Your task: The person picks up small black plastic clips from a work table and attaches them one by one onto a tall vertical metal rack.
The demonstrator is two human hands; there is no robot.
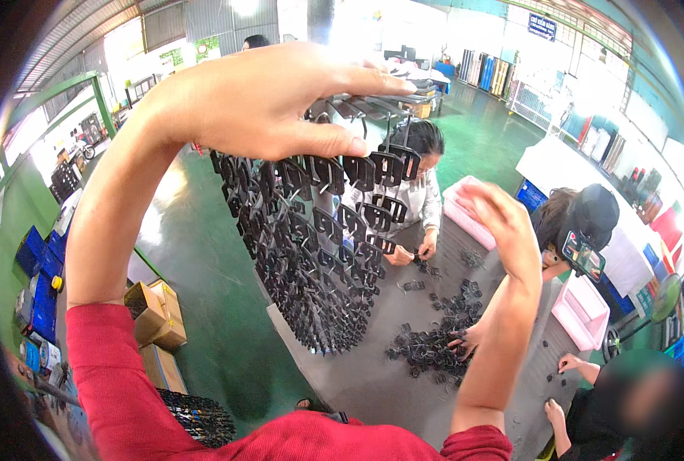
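A tall rack hung with rows of small black plastic buckles (311,230) stands in front of me, lit by bare metal prongs between the pieces. At its top, my left hand (257,100) reaches across from the left. Its fingers are stretched over the upper rods, and the thumb lies apart, beside the topmost buckles. Whether the palm bears on the rack cannot be seen. To the right of the rack, my right hand (503,219) is raised above the table with its fingers apart and nothing visible in them. Below it lies a loose heap of black buckles (434,346).
Across the grey table (350,384), a person (415,169) handles small black pieces. Another person in a black cap (592,207) reaches into the heap, and a third sits at lower right. Pink trays (582,307) stand on the right; cardboard boxes (157,315) are on the green floor.
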